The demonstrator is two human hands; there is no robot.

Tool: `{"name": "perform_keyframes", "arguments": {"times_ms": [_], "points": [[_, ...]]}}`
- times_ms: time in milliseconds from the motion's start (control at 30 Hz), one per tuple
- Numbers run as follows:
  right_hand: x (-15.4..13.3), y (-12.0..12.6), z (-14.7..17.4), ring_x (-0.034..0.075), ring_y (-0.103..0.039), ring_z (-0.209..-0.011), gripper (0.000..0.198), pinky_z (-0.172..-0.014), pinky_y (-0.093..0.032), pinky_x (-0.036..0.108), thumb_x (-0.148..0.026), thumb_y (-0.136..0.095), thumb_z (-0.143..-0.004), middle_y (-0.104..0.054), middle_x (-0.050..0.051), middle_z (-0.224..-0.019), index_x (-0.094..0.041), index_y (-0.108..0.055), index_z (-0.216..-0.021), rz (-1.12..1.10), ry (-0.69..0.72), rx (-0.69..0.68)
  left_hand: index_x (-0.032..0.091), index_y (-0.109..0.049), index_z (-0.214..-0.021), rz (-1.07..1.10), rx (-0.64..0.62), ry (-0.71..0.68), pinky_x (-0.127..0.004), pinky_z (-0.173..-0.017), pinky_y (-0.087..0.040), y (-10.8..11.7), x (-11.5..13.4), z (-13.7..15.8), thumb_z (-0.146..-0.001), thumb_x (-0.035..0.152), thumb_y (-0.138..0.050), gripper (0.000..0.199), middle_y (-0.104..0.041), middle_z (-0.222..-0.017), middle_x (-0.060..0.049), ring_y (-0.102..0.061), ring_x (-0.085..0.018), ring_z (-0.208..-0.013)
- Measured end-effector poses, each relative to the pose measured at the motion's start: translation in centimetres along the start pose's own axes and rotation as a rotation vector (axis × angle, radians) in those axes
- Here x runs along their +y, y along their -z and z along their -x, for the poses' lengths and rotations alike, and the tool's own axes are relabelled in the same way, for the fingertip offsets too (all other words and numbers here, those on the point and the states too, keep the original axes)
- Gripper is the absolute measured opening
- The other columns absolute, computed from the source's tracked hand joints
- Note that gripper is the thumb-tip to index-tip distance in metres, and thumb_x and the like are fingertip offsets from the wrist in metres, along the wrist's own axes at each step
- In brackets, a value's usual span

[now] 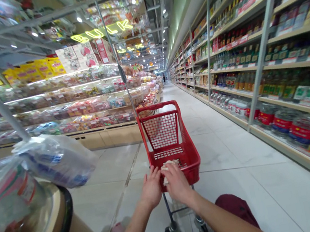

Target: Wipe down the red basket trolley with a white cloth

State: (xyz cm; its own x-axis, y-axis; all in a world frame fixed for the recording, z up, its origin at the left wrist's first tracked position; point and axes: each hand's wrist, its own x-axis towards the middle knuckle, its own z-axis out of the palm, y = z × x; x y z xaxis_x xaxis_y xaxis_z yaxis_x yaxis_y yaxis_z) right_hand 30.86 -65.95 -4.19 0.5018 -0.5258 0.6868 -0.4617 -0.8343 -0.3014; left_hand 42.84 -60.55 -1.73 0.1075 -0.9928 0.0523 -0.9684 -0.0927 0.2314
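A red shopping cart [191,153] with a plastic basket stands right in front of me in the aisle. My left hand [152,186] rests at the basket's near left corner, its fingers stretched out and nothing in them. Just beside it, my right hand [176,180] presses a crumpled white cloth [170,163] against the near rim. Part of that cloth sticks out past the fingers, and the rest is hidden under the hand. The basket's grid panel [162,130] and slotted floor show beyond my hands.
Tall shelves [254,66] of bottles and jars line the right side. Bulk bins [81,105] of wrapped sweets fill the left. Close on the left are a rounded display counter [68,223] and a hanging roll of plastic bags [57,157]. White floor tiles [231,190] run down the aisle.
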Motion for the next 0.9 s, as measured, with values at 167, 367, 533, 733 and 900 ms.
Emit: {"name": "perform_keyframes", "arguments": {"times_ms": [167, 367, 533, 733, 900], "points": [[1.1, -0.3, 0.1, 0.02, -0.047, -0.093, 0.041, -0.08, -0.042, 0.035, -0.004, -0.047, -0.069, -0.058, 0.007, -0.1, -0.02, -0.057, -0.105, -0.03, 0.066, -0.075, 0.018, -0.033, -0.129, -0.029, -0.022, -0.014, -0.045, -0.106, -0.013, 0.4, -0.3, 0.4, -0.064, 0.0, -0.032, 0.067, -0.03, -0.139, -0.005, -0.016, -0.015, -0.131], [9.1, 4.1, 3.1, 0.021, -0.048, -0.094, 0.046, -0.081, -0.042, 0.04, 0.002, -0.038, -0.068, -0.059, 0.01, -0.101, -0.016, -0.058, -0.105, 0.057, -0.006, 0.154, 0.016, -0.034, -0.129, -0.063, 0.02, -0.015, -0.046, -0.107, -0.011, 0.0, 0.3, 0.6, -0.065, 0.001, -0.031, 0.066, -0.026, -0.14, -0.005, -0.013, -0.017, -0.131], [5.2, 0.6, 2.5, 0.02, -0.043, -0.111, 0.052, -0.094, -0.037, 0.043, 0.0, -0.035, -0.071, -0.056, 0.008, -0.114, -0.017, -0.05, -0.118, 0.035, 0.146, 0.029, 0.015, -0.031, -0.13, -0.125, 0.033, -0.082, -0.045, -0.107, -0.009, -0.6, 0.9, 0.5, -0.068, 0.004, -0.03, 0.064, -0.028, -0.14, -0.005, -0.013, -0.017, -0.131], [9.2, 2.6, 3.5, 0.02, -0.045, -0.112, 0.048, -0.093, -0.039, 0.044, 0.0, -0.036, -0.073, -0.057, 0.01, -0.114, -0.017, -0.055, -0.113, 0.096, 0.075, 0.077, 0.014, -0.027, -0.132, -0.167, 0.045, -0.086, -0.047, -0.107, -0.009, -1.0, 1.1, 0.7, -0.069, 0.003, -0.027, 0.064, -0.022, -0.142, -0.006, -0.011, -0.017, -0.132], [9.0, 2.0, 4.2, 0.022, -0.036, -0.121, 0.047, -0.094, -0.039, 0.046, 0.002, -0.037, -0.071, -0.052, 0.013, -0.121, -0.015, -0.058, -0.11, 0.126, 0.016, 0.106, 0.011, -0.027, -0.132, -0.203, 0.081, -0.041, -0.048, -0.107, -0.008, -2.2, 2.0, 0.7, -0.069, 0.003, -0.027, 0.063, -0.022, -0.141, -0.007, -0.011, -0.018, -0.132]]}}
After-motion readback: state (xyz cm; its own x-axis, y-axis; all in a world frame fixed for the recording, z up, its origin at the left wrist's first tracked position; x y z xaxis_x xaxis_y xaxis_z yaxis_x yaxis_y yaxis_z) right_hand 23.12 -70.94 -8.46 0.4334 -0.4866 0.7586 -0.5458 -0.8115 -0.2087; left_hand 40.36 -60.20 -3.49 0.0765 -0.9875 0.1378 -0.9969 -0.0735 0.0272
